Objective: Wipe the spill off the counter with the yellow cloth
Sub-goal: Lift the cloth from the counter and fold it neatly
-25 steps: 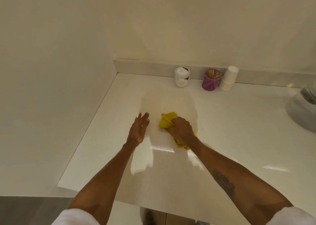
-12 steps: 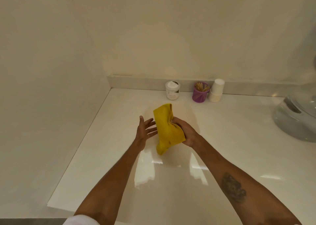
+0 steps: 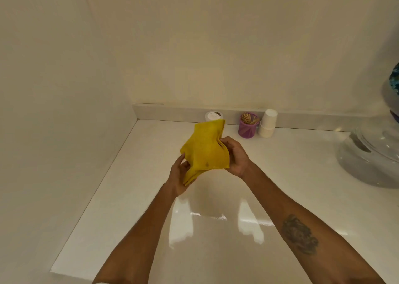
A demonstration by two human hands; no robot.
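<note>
The soft, folded yellow cloth (image 3: pixel 206 148) is held up off the glossy white counter (image 3: pixel 291 175), pinched at its right edge by the closed fingers of the right hand (image 3: pixel 235 156). Its lower corner is cupped in the half-curled left hand (image 3: pixel 180 175). A small dark stain is seen low on the fabric. No wet patch can be made out below; wiping is judged mostly done, a check pass perhaps left. The label on the white round jar (image 3: pixel 212 116) cannot be read.

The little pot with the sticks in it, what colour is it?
Purple. The pot stands at the back of the counter, clearest in the head view.
</note>
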